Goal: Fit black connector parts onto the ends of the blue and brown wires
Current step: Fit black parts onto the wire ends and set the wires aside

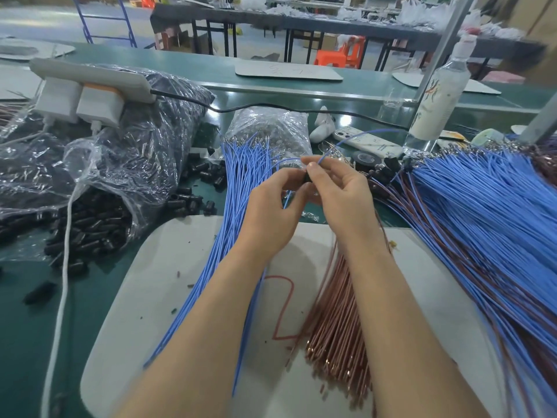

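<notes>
**Fingers (312,168) pinch a black connector part (308,178) and a blue wire (328,152)**

The left hand (271,212) holds the part against the right hand (340,197), whose fingertips grip the single wire. Both hover above the white board (180,267), between the blue wire bundle (238,212) and the brown wires (337,327).

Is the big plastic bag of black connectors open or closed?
Open: black connectors spill out of the bag onto the green table.

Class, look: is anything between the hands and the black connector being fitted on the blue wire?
Nothing visible: left hand and right hand already meet at the black connector, the right pinching the blue wire.
</notes>
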### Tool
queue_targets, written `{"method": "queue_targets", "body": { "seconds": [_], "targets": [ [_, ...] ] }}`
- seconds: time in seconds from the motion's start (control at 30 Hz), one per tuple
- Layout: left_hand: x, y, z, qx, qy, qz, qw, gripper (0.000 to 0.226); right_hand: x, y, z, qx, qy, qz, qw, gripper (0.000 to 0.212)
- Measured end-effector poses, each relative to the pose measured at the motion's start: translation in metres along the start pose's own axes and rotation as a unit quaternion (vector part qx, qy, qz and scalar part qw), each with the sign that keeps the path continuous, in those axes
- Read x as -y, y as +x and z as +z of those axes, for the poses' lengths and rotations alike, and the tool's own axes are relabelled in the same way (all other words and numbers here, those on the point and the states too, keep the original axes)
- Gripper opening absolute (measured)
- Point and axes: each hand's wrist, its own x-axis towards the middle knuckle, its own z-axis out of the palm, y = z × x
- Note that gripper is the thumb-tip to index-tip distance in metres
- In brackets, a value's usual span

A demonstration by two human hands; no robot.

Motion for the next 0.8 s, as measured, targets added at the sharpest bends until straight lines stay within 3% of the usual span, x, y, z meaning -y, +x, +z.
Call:
{"method": "queue_targets", "body": {
  "seconds": [0.17, 0.33, 0.53, 0.8],
  "targets": [
    [0.002, 0.000, 0.002, 0.015, 0.019, -0.016, 1.000, 0.014, 0.004, 0.000, 0.000, -0.049, 0.060, -0.001, 0.997, 0.023],
    [0.002, 0.000, 0.002, -0.010, 0.011, -0.003, 1.000, 0.021, 0.002, -0.003, 0.007, -0.042, -0.029, -0.027, 0.998, 0.021],
    [0.001, 0.005, -0.003, -0.035, -0.188, -0.108, 0.976, 0.011, -0.001, -0.004, 0.016, 0.008, 0.047, 0.055, 0.997, 0.020],
    [0.007, 0.006, -0.006, -0.015, -0.279, -0.177, 0.944, 0.011, 0.006, -0.004, 0.008, 0.002, 0.106, 0.110, 0.988, 0.037]
  ]
}}
